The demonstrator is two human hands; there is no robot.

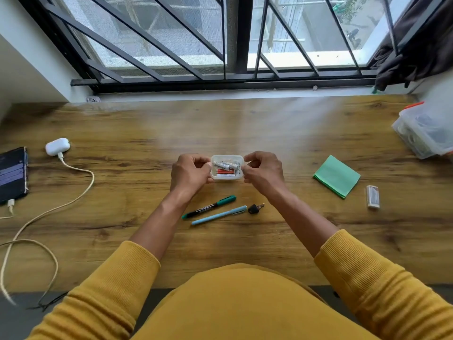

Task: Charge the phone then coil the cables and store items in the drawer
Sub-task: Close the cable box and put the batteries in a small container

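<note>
A small clear plastic box (227, 178) with several batteries inside sits mid-table. My left hand (190, 173) grips its left side with curled fingers, and my right hand (262, 171) pinches its right edge. At the far left lies a dark phone (12, 174) with a cable plugged into its near end. A white earbud case (57, 146) lies beside it, joined to a cream cable (81, 192) that loops across the table and off the front edge.
Near the front of the wooden table (294, 133) lie a green marker (209, 206), a blue pen (219, 215) and a small black key (255, 208). At the right are folded green cloth (337, 176), a small white lighter-like item (372, 196) and a clear lidded container (426, 131).
</note>
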